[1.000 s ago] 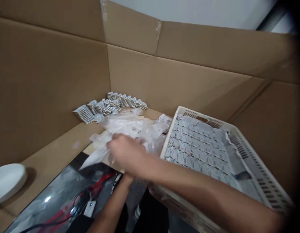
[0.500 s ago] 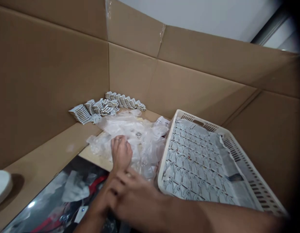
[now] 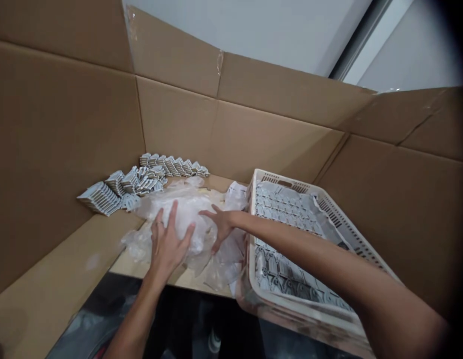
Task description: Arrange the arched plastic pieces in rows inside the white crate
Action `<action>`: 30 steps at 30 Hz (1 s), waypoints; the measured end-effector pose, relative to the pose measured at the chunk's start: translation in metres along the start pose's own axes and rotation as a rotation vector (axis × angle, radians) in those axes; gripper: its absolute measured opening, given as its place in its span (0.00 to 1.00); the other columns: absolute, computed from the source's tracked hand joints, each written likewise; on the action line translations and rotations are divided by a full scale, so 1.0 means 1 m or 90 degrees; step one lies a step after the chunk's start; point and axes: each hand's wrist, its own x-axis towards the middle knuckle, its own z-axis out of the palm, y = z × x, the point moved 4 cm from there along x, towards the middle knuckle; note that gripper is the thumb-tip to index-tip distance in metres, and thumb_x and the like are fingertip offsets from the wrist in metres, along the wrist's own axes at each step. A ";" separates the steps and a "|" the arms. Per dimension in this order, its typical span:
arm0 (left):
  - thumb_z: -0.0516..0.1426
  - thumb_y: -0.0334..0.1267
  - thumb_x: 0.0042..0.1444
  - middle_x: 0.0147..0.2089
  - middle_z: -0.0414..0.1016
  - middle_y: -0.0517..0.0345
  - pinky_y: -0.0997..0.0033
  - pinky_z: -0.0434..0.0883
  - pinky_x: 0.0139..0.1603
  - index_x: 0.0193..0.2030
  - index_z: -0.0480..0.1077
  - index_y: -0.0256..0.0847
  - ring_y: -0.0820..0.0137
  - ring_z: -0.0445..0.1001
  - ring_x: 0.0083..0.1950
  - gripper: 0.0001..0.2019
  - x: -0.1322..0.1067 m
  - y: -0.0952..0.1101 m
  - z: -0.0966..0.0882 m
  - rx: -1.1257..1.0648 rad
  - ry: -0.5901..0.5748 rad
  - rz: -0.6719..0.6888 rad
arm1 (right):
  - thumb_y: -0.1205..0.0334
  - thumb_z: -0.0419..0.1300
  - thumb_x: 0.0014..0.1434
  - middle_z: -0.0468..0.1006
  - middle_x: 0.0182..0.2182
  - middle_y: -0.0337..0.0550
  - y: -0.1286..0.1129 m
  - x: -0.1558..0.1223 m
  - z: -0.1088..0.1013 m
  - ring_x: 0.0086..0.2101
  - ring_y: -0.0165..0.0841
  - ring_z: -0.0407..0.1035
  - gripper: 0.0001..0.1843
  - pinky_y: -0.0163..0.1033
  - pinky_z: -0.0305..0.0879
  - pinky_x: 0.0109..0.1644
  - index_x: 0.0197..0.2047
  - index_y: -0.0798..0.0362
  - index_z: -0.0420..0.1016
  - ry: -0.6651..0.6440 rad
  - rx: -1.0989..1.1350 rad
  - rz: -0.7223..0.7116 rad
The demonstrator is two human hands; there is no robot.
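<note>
A heap of clear plastic bags [image 3: 190, 204] lies on the pale board in front of me. My left hand [image 3: 169, 244] is spread over the left side of the heap, fingers apart, touching or just above the plastic. On the heap's right side, my right hand [image 3: 221, 224] has its fingers stretched wide, thumb and fingers against the bags or close over them. Neither hand is closed around anything. To the right stands a white plastic basket [image 3: 254, 279], under my right forearm, holding rows of flat grey-white metal-looking pieces [image 3: 287, 209].
Stacks of similar flat pieces [image 3: 102, 198] stand at the back left, with another row [image 3: 175, 165] along the cardboard wall [image 3: 179, 119]. A crumpled white paper [image 3: 236, 195] lies between bags and basket. Cardboard encloses the left, back and right. Dark area with blurred items lies below the board edge.
My right hand has moved from beside my left wrist out to the bags. My left hand has opened and spread its fingers. The view has turned to the right.
</note>
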 end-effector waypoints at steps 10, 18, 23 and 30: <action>0.50 0.53 0.66 0.54 0.80 0.37 0.50 0.77 0.58 0.57 0.71 0.35 0.51 0.81 0.55 0.25 0.027 -0.025 0.047 -0.343 -0.081 -0.125 | 0.65 0.78 0.45 0.75 0.60 0.55 -0.030 0.045 0.023 0.59 0.54 0.69 0.51 0.56 0.69 0.64 0.70 0.53 0.65 0.057 0.140 -0.282; 0.56 0.58 0.66 0.68 0.68 0.35 0.38 0.61 0.74 0.72 0.67 0.36 0.42 0.65 0.71 0.35 0.000 -0.003 0.000 0.008 0.075 0.101 | 0.69 0.67 0.51 0.84 0.40 0.45 0.019 0.031 -0.060 0.44 0.43 0.78 0.12 0.44 0.73 0.52 0.41 0.55 0.77 0.231 0.326 -0.224; 0.58 0.52 0.65 0.71 0.64 0.30 0.36 0.64 0.72 0.72 0.69 0.34 0.39 0.62 0.73 0.33 -0.016 -0.032 0.024 0.167 0.006 0.098 | 0.56 0.74 0.53 0.85 0.47 0.50 0.065 -0.006 -0.107 0.45 0.43 0.79 0.20 0.50 0.78 0.53 0.46 0.55 0.80 0.336 0.641 -0.105; 0.51 0.44 0.69 0.59 0.77 0.29 0.42 0.67 0.70 0.58 0.77 0.26 0.43 0.73 0.64 0.24 -0.018 -0.050 0.039 0.168 0.058 0.158 | 0.52 0.66 0.65 0.80 0.59 0.53 0.190 -0.061 -0.158 0.51 0.43 0.79 0.22 0.48 0.83 0.49 0.59 0.50 0.74 0.530 0.686 0.121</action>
